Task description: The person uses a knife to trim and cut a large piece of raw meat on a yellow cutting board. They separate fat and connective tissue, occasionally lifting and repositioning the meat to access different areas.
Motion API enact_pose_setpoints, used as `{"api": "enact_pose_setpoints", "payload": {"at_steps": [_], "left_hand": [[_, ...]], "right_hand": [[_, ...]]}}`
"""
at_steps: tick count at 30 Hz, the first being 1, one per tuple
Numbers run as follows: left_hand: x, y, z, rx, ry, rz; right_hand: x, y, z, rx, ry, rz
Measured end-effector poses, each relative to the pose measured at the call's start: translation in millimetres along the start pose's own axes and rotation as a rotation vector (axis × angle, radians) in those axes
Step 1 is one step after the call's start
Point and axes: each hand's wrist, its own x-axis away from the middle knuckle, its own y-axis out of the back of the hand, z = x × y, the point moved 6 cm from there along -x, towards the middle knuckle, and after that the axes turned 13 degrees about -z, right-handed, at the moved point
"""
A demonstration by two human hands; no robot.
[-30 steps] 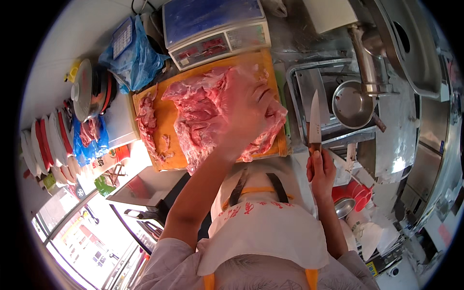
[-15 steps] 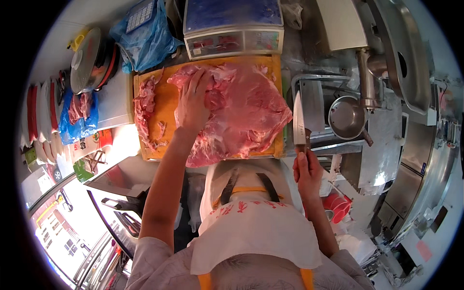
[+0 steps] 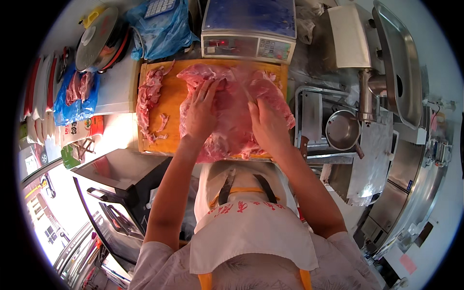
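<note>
A large slab of raw pink meat (image 3: 227,108) covers the middle and right of the orange-brown cutting board (image 3: 169,104). My left hand (image 3: 202,113) lies on its left part with the fingers stretched out, pressing the surface. Over the right half of the meat is my right hand (image 3: 266,121), closed on a knife. The narrow knife blade (image 3: 243,88) points away from me and to the left; it is blurred against the meat, and the handle is hidden in my grip. Meat trimmings (image 3: 149,96) lie along the board's left side.
Behind the board stands a scale (image 3: 249,31), with a blue plastic bag (image 3: 162,34) to its left. At right, a metal tray (image 3: 299,92) holds a cleaver (image 3: 311,116) and a small saucepan (image 3: 342,129). A meat grinder (image 3: 368,96) rises beyond. A lidded pan (image 3: 99,43) is far left.
My right hand has brought the knife from beside the tray leftward onto the meat. My left hand stays on the meat, slightly lower. The view has shifted a little.
</note>
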Motion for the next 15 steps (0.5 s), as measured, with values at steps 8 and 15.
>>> {"api": "enact_pose_setpoints", "payload": {"at_steps": [8, 15], "left_hand": [[32.6, -9.5, 9.3, 0.051, 0.12, 0.001], [41.6, 1.7, -12.7, 0.017, 0.027, -0.062]], "right_hand": [[-30.7, -33.5, 3.8, 0.078, -0.033, 0.084], [-23.4, -24.0, -3.8, 0.034, -0.024, 0.029]]}}
